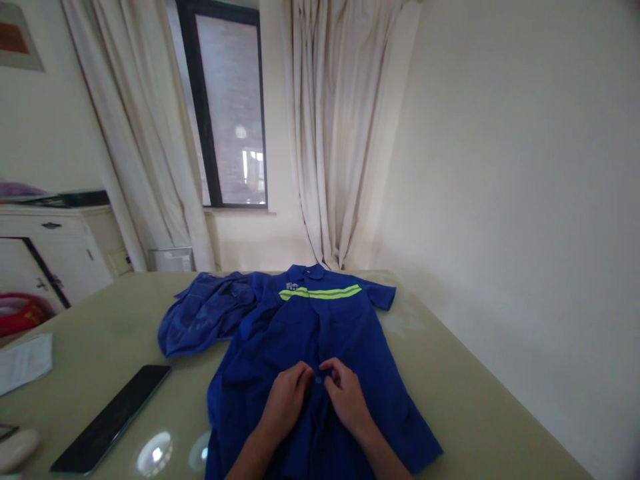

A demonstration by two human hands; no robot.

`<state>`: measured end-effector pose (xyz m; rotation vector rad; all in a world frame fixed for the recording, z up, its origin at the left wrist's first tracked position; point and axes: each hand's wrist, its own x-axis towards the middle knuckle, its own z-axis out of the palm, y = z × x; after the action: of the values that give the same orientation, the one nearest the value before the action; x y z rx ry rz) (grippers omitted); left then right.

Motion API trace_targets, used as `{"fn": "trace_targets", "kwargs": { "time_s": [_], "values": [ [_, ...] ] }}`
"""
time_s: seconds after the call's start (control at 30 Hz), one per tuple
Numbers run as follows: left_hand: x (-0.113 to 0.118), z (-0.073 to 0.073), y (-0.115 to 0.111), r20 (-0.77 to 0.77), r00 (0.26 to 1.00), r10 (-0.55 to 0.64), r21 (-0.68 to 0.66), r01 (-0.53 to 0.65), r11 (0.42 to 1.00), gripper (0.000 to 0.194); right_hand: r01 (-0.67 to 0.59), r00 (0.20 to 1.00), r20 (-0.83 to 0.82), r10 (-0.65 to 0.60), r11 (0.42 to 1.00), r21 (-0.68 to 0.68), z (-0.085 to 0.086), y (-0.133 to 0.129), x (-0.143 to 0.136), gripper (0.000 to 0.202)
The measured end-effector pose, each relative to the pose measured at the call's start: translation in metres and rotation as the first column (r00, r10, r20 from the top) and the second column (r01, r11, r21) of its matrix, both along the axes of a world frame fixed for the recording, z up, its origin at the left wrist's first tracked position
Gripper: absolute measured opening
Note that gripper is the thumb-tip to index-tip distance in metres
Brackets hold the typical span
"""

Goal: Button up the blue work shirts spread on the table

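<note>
A blue short-sleeved work shirt point(345, 333) lies spread on the table, its collar at the far end and a yellow-green reflective stripe point(335, 292) across the chest. My left hand point(290, 393) pinches the front placket from the left. Opposite it, my right hand point(345, 393) has its fingers curled on the placket's other side. Between the two hands shows a small button point(319, 380). The cloth right under my fingertips is partly hidden.
Left of the shirt lies a bunched blue garment point(205, 317), touching it. A long black flat object point(113, 420), papers point(25, 363) and a white rounded item point(17, 450) rest on the table's point(480, 413) left side. The wall point(525, 200) borders the right edge.
</note>
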<state>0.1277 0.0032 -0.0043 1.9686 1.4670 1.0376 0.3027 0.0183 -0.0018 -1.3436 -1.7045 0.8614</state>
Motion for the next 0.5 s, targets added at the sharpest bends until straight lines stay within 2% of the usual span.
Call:
{"fn": "trace_targets", "kwargs": {
  "time_s": [0.07, 0.13, 0.23, 0.3, 0.4, 0.5],
  "values": [
    [-0.002, -0.006, 0.003, -0.094, 0.990, 0.104, 0.083, -0.096, 0.992, 0.038, 0.039, 0.995, 0.088, -0.040, 0.999, 0.016, 0.001, -0.001, -0.001, 0.031],
    [-0.003, -0.015, 0.002, -0.236, 0.956, 0.175, 0.191, -0.131, 0.973, 0.042, 0.060, 0.983, 0.171, -0.059, 0.998, -0.001, 0.004, -0.003, 0.000, 0.033],
    [-0.002, -0.029, -0.007, -0.477, 0.864, 0.162, 0.263, -0.036, 0.964, 0.054, 0.102, 0.938, 0.337, -0.077, 0.993, -0.057, 0.015, -0.008, 0.003, 0.031],
    [-0.001, -0.038, -0.017, -0.582, 0.802, 0.135, 0.286, 0.047, 0.957, 0.059, 0.159, 0.881, 0.461, -0.101, 0.983, -0.089, 0.026, -0.011, 0.002, 0.024],
    [-0.005, -0.049, -0.032, -0.649, 0.755, 0.097, 0.314, 0.149, 0.938, 0.067, 0.164, 0.803, 0.585, -0.114, 0.986, -0.034, 0.038, -0.013, -0.008, 0.037],
    [-0.011, -0.052, -0.041, -0.660, 0.745, 0.098, 0.316, 0.157, 0.936, 0.069, 0.127, 0.765, 0.631, -0.126, 0.991, 0.044, 0.034, -0.011, -0.019, 0.025]
  ]
}}
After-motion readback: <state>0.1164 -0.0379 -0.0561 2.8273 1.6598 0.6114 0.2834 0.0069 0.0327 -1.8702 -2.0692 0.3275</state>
